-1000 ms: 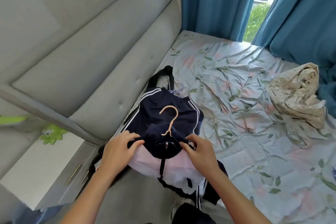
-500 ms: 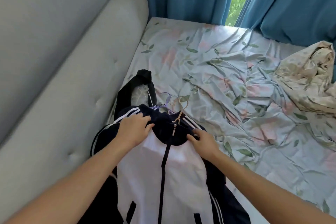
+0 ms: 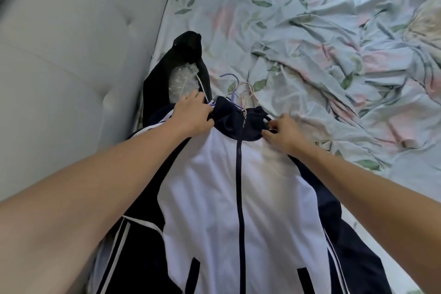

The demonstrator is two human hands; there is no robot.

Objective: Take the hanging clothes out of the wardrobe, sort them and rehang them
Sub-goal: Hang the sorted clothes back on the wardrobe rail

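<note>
Jacket Pinched at Both Shoulders

While the white-and-navy track jacket [image 3: 238,186] was laid front-up along the bed's headboard edge, its collar was gripped by the left hand [image 3: 191,114] and its shoulder pinched by the right hand [image 3: 281,133]; hanger hooks [image 3: 238,93] were seen above.

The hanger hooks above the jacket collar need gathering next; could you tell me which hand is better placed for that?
Probably the left hand: it grips the jacket at the collar's left side, beside the hanger hooks. The right hand pinches the right shoulder, farther from them.
</note>
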